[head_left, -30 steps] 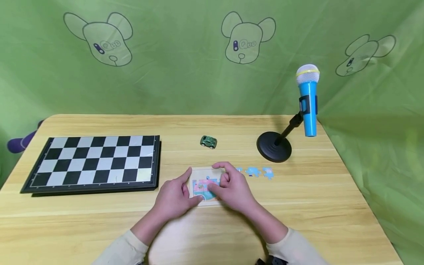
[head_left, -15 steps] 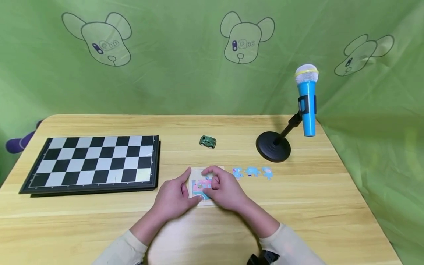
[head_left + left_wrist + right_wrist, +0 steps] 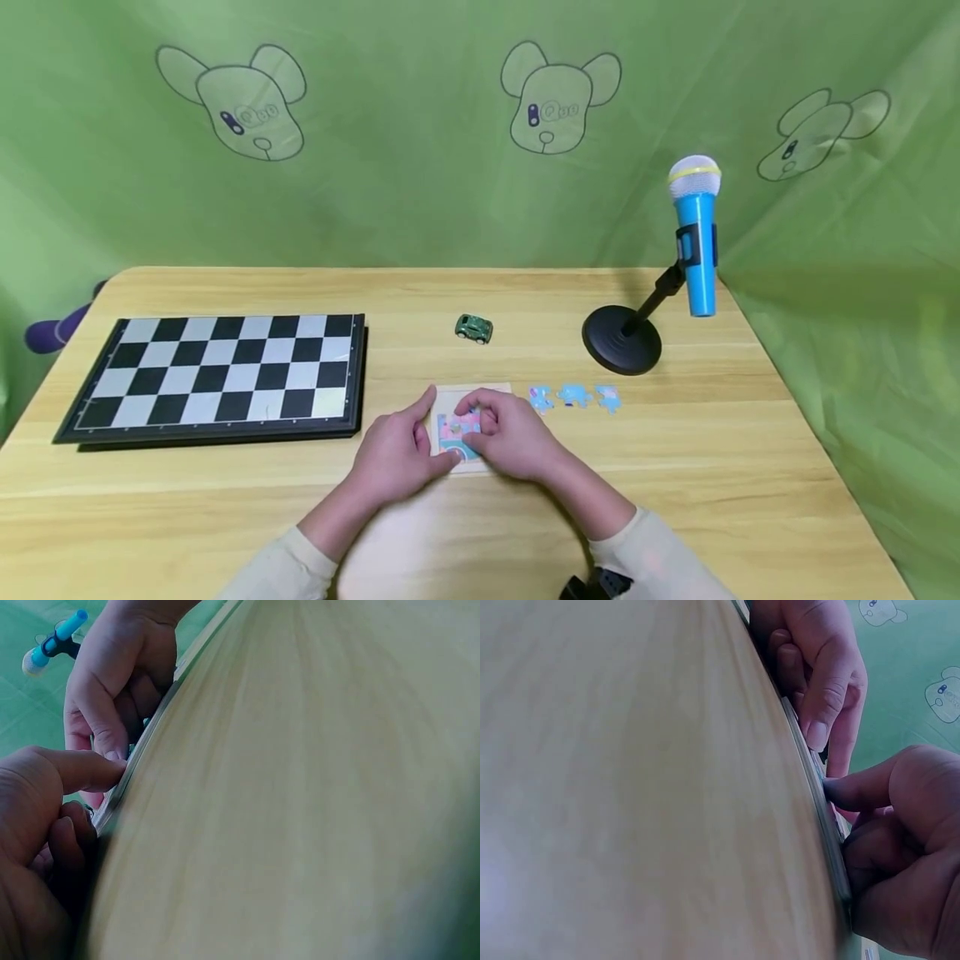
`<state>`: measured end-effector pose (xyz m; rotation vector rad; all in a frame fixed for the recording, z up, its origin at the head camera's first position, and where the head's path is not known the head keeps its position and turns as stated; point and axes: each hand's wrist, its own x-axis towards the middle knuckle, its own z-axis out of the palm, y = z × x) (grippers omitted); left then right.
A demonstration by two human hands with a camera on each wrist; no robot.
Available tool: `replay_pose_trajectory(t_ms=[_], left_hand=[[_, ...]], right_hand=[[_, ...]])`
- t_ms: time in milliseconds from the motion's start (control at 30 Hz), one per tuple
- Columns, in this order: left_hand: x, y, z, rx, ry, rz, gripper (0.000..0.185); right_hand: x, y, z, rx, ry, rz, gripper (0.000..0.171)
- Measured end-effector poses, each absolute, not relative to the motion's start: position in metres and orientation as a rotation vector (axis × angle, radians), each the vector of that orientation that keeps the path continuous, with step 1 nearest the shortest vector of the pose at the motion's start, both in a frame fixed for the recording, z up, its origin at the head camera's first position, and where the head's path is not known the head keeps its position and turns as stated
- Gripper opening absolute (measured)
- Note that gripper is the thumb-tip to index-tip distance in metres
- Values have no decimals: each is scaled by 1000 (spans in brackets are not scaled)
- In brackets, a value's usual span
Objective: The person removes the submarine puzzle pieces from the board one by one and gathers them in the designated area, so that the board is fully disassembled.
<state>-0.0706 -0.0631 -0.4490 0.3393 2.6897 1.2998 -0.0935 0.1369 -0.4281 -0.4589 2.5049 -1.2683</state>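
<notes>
A small puzzle board (image 3: 480, 391) with a pink and blue picture lies on the wooden table (image 3: 480, 533) near the front middle. My left hand (image 3: 441, 422) holds its left side, index finger along the edge and thumb at the lower corner. My right hand (image 3: 474, 414) curls over the board, thumb and index finger pinched on a puzzle piece at its upper middle. The wrist views show the board's thin edge (image 3: 139, 757) (image 3: 810, 761) with both thumbs against it. Three loose blue puzzle pieces (image 3: 573, 397) lie in a row just right of the board.
A black and white chessboard (image 3: 217, 375) lies at the left. A small green toy car (image 3: 473, 328) sits behind the puzzle board. A blue toy microphone (image 3: 696, 237) leans on a black round stand (image 3: 621, 340) at the right. Green cloth hangs behind the table.
My right hand has slid left over the board and its fingers have curled in. The leftmost loose piece is uncovered. The left hand has stayed in place.
</notes>
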Motion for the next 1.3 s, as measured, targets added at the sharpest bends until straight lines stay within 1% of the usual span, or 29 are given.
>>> replay_pose_trajectory(t_ms=[667, 1033, 1300], left_hand=[[-70, -61, -449, 343, 2693, 1303, 93], [-70, -61, -449, 327, 2703, 1298, 93], [-69, -62, -449, 316, 2698, 1303, 93]], right_hand=[[-94, 137, -429, -437, 2492, -1272, 26], [-93, 139, -432, -487, 2509, -1312, 30], [-92, 138, -431, -422, 2516, -1332, 29]])
